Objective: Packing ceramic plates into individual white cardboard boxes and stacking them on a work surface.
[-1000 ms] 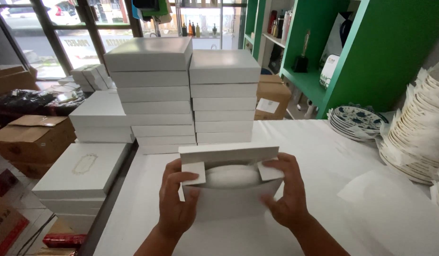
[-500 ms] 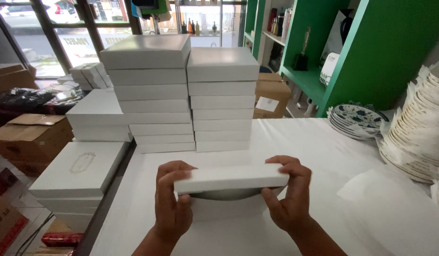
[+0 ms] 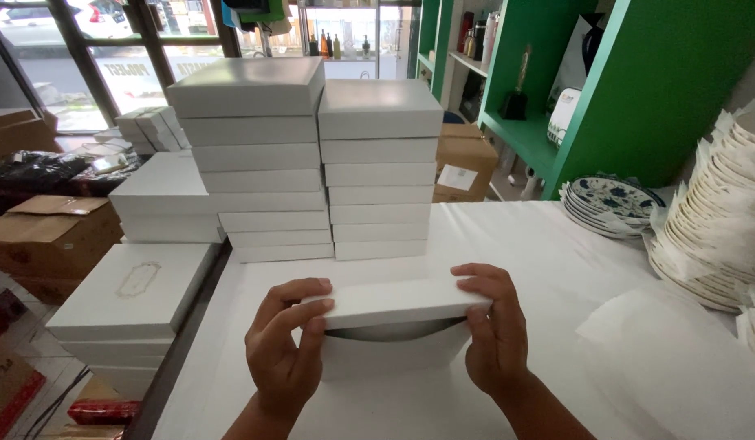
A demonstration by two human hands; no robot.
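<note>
Seen from the head camera, the left hand [image 3: 283, 350] and right hand [image 3: 493, 334] grip the two ends of a white box [image 3: 394, 330] standing on the white table [image 3: 556, 244], fingers curled over its lid. A dark gap under the lid perhaps shows something inside. Stacked white boxes [image 3: 312, 163] stand just behind; plates [image 3: 609, 204] lie to the right.

Counts around the held box

Two hands, left hand [image 3: 283, 358] and right hand [image 3: 495, 342], grip one white box [image 3: 394, 326]. Beyond the grip stand two tall stacks of white boxes: the left stack [image 3: 255, 163] has seven, the right stack [image 3: 381, 171] seven. Right of the grip sit one pile of blue-patterned plates [image 3: 609, 204] and one larger pile of paper-wrapped plates [image 3: 715, 236], neither countable.
</note>
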